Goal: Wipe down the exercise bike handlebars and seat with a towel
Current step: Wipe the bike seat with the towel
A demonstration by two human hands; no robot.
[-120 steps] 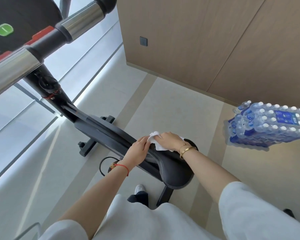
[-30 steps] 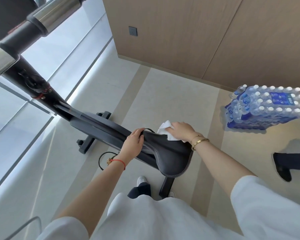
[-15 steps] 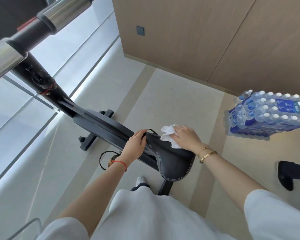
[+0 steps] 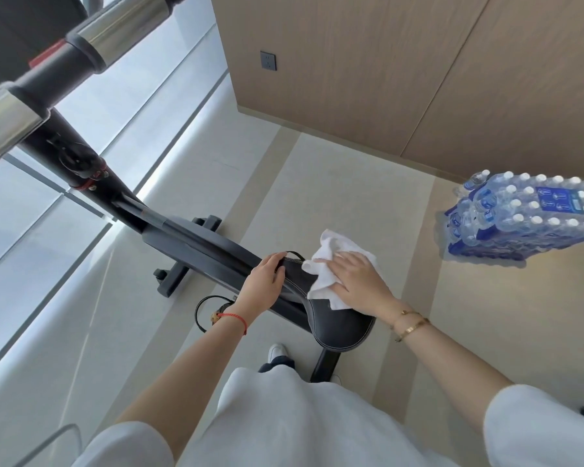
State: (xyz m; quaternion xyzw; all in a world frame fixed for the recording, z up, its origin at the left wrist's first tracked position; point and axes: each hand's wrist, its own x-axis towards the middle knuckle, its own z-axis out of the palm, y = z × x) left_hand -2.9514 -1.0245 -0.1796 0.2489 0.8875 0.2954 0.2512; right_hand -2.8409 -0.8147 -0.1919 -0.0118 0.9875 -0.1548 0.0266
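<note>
The black bike seat [image 4: 343, 328] sits below centre on its post. My left hand [image 4: 264, 284] grips the seat's narrow nose, fingers curled over its tip. My right hand [image 4: 359, 283] lies flat, fingers straight, pressing a crumpled white towel [image 4: 324, 264] onto the front half of the seat. The towel bunches out past my fingertips to the far side. The handlebar [image 4: 64, 59], chrome and black, crosses the upper left corner, close to the camera and blurred.
The bike's black frame [image 4: 182, 241] slopes from the handlebar stem down to the seat, with a floor stabiliser [image 4: 179, 267] beside a glass wall on the left. Shrink-wrapped packs of water bottles [image 4: 526, 214] stand on the floor at right. Wood panel walls rise behind.
My right hand has slid the towel forward along the seat toward its nose. My left hand has kept its grip on the nose. A dark shoe seen at right has left the view.
</note>
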